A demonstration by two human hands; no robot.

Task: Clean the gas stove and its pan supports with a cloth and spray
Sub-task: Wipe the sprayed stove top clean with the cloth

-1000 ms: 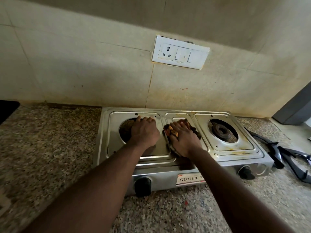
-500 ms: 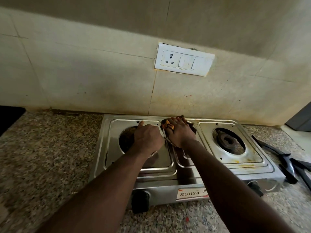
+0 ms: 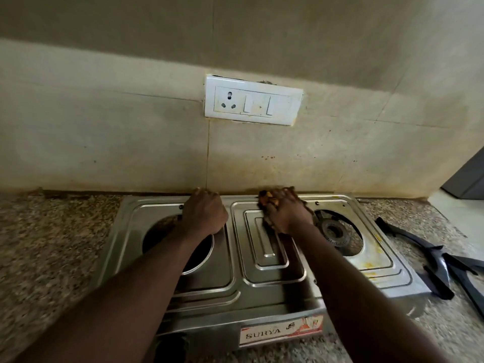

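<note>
A steel two-burner gas stove (image 3: 264, 281) stands on a speckled granite counter against the tiled wall. My right hand (image 3: 286, 214) presses a dark cloth with orange patches (image 3: 265, 196) onto the far end of the stove's centre panel, near the back edge. My left hand (image 3: 204, 213) rests with curled fingers on the stove's back rim, above the left burner opening (image 3: 199, 254). The right burner (image 3: 336, 231) is bare, with yellow stains on the steel beside it. Two black pan supports (image 3: 442, 260) lie on the counter to the right of the stove. No spray bottle is in view.
A white socket and switch plate (image 3: 252, 103) is fixed on the wall above the stove. The granite counter (image 3: 52, 244) stretches to the left. A dark grey object (image 3: 468, 179) stands at the far right against the wall.
Both hands have slid away from me to the stove's back edge, the right one carrying the cloth along the centre panel. The camera has moved closer and tilted up.
</note>
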